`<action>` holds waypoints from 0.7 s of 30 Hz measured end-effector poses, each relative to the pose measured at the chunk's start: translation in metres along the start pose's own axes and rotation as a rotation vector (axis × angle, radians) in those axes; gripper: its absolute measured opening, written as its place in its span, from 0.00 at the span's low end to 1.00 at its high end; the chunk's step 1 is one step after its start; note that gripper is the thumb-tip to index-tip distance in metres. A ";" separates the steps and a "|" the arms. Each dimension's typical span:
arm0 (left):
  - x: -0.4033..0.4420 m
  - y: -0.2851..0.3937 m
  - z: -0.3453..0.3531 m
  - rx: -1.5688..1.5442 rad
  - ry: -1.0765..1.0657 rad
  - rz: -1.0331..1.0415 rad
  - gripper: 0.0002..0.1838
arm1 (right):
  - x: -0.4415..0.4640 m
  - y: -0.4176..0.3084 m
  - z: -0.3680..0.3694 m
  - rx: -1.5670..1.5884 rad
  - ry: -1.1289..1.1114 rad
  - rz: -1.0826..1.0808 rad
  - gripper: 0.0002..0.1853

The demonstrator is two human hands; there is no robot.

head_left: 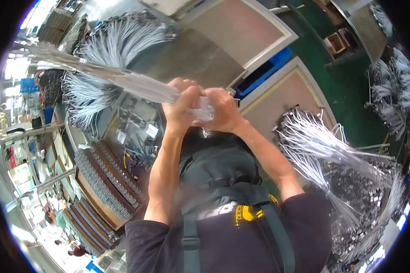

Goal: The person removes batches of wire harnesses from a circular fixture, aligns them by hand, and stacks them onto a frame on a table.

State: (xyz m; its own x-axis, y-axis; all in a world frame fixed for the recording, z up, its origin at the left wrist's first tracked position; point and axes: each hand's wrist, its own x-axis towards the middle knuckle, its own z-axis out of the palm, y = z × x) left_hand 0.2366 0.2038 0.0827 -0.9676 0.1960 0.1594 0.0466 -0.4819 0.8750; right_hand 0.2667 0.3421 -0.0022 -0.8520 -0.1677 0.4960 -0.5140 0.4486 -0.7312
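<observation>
A long bundle of pale cables (136, 85) stretches from my hands toward the upper left, slightly blurred by motion. My left hand (182, 104) is closed around its near end. Right beside it, my right hand (222, 110) is curled round the same end, where shiny, clear-looking pieces (206, 111) show between the two hands; what these are I cannot make out. Behind the bundle, white cables (123, 41) lie fanned out on the work table, with more white cables (84, 95) below them.
To the right, bundles of white cables (323, 141) lie over a heap of small metallic parts (364, 204). Framed panels (241, 27) and a blue bin (264, 73) stand ahead. At left are rows of grey parts (100, 182) and small loose parts (139, 118).
</observation>
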 end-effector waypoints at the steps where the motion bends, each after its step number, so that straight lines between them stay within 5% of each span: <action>1: 0.004 0.001 -0.008 0.066 0.005 0.040 0.14 | 0.010 0.005 0.009 0.028 -0.019 -0.013 0.42; 4: 0.014 -0.014 -0.052 0.155 0.078 0.047 0.10 | 0.028 0.035 0.050 0.090 -0.062 -0.051 0.43; 6: 0.022 -0.044 -0.090 0.436 0.373 -0.242 0.06 | 0.022 0.075 0.093 -0.043 -0.147 0.045 0.45; 8: 0.015 -0.100 -0.146 0.351 0.438 -0.301 0.05 | 0.006 0.100 0.128 0.022 -0.279 0.185 0.47; 10: 0.037 -0.097 -0.148 0.265 0.536 -0.280 0.05 | 0.020 0.097 0.137 -0.060 -0.161 0.169 0.46; 16: 0.039 -0.082 -0.131 -0.165 0.759 -0.333 0.07 | 0.061 0.057 0.136 -0.012 -0.213 0.363 0.25; 20: 0.041 -0.052 -0.129 -0.243 0.746 -0.355 0.13 | 0.099 0.057 0.108 -0.146 -0.386 0.259 0.15; 21: 0.034 -0.042 -0.133 0.009 0.624 -0.317 0.14 | 0.108 0.062 0.101 -0.231 -0.450 0.210 0.13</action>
State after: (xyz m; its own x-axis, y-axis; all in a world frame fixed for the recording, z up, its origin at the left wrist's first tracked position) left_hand 0.1688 0.1172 -0.0099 -0.8966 -0.2019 -0.3942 -0.2623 -0.4750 0.8400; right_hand 0.1331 0.2630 -0.0413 -0.9184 -0.3903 0.0641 -0.3364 0.6853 -0.6459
